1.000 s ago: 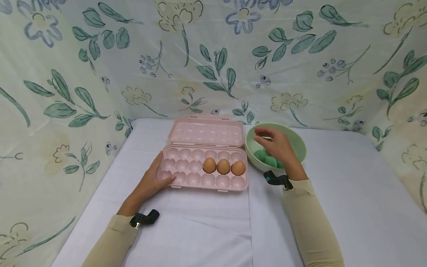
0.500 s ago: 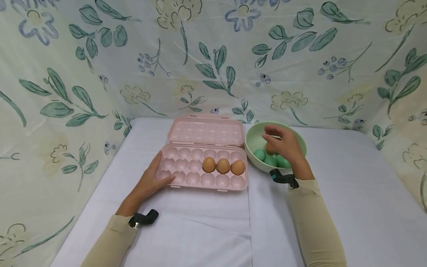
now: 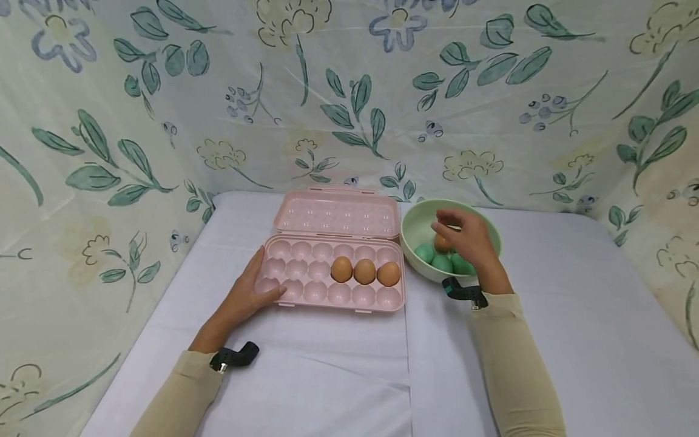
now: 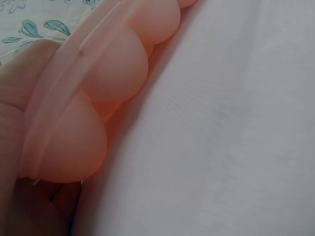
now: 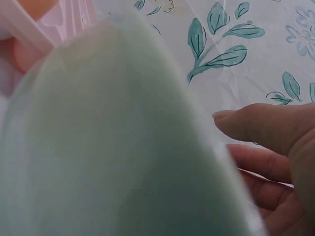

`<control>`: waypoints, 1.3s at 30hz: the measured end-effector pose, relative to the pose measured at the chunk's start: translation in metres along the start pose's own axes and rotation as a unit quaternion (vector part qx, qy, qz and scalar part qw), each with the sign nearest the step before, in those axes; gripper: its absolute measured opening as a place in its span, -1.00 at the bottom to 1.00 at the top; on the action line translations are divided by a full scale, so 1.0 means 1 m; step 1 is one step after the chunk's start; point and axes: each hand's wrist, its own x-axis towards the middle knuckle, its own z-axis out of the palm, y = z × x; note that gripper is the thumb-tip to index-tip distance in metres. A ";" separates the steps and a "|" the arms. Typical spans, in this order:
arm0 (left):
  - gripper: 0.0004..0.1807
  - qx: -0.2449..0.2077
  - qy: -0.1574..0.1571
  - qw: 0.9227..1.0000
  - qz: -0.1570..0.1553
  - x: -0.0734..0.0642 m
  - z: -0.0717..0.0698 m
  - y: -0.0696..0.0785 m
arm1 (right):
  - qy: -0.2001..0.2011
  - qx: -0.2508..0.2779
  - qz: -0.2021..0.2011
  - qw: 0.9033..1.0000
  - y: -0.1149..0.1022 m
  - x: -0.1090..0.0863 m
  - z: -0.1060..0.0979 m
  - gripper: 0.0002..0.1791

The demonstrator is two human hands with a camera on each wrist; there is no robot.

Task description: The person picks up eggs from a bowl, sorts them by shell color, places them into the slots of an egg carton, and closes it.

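In the head view a pink egg carton point(image 3: 317, 292) lies with its lid point(image 3: 337, 220) folded back. Three brown eggs point(image 3: 364, 271) sit side by side in the middle row, at the right end. My left hand point(image 3: 248, 298) grips the carton's left end, thumb over the front corner; in the left wrist view, fingers bend around the carton's end point(image 4: 74, 142). My right hand point(image 3: 466, 237) is held over a light green bowl point(image 3: 417, 221), thumb and fingers apart with nothing between them. Inside the bowl are several green eggs point(image 3: 442, 263) and a brown egg point(image 3: 442, 244), partly hidden by the hand.
Carton and bowl stand close together near the back of a table with a white cloth point(image 3: 327, 376). A flowered curtain point(image 3: 349, 91) rises behind and at both sides. Black wrist cameras point(image 3: 240, 354) sit on both cuffs.
My right hand has shifted slightly right over the bowl, and the brown egg below it has come into view. The left hand has stayed on the carton.
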 end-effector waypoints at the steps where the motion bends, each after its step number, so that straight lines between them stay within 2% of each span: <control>1: 0.23 0.001 0.000 1.000 -0.001 0.000 0.000 0.000 | 0.000 -0.002 0.002 1.000 0.001 0.000 0.000 -0.50; 13: 0.23 -0.001 -0.002 1.000 -0.005 -0.001 0.001 -0.001 | -0.022 -0.019 0.025 0.999 0.012 0.001 0.000 -0.41; 24: 0.23 -0.004 0.001 1.000 0.001 0.000 0.001 -0.001 | -0.037 -0.033 0.023 0.999 0.015 0.004 0.001 -0.41; 39: 0.24 -0.001 -0.003 1.000 -0.005 0.000 0.000 0.001 | -0.042 -0.047 0.041 0.997 0.015 0.004 0.002 -0.44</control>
